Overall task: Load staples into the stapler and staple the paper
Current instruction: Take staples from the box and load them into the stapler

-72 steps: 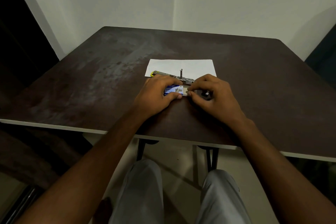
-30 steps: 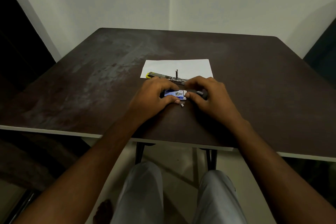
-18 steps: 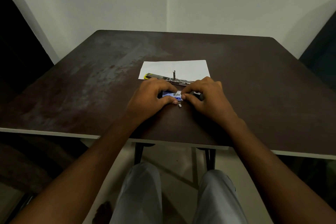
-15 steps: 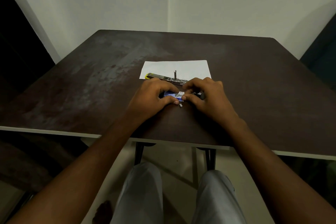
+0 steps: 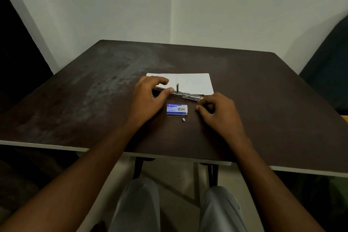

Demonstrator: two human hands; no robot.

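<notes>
Centrally, on a dark brown table: one sheet of white paper, lying flat at mid-frame, its near edge overlapped by the stapler.

Item: stapler, swung open and laid out flat along the paper's near edge, metal channel exposed, a short dark post standing upright from its middle. Its left end is hidden behind the left hand.

Item: staple box, small, blue and white, flat on the table just below the stapler, between the two hands and touched by neither.

Item: small loose strip of staples, pale, on the table just below the box's right corner, apart from it.

Item: left hand, left of centre, fingers spread and curved loosely over the stapler's left end; thumb tip near the metal; whether it actually grips the stapler cannot be told.

Item: right hand, right of centre, fingers curled inward, thumb and forefinger pinched together near the stapler's right end; whether anything lies between them is too small to tell.

Lower frame: both forearms, and knees in grey trousers under the table edge.
</notes>
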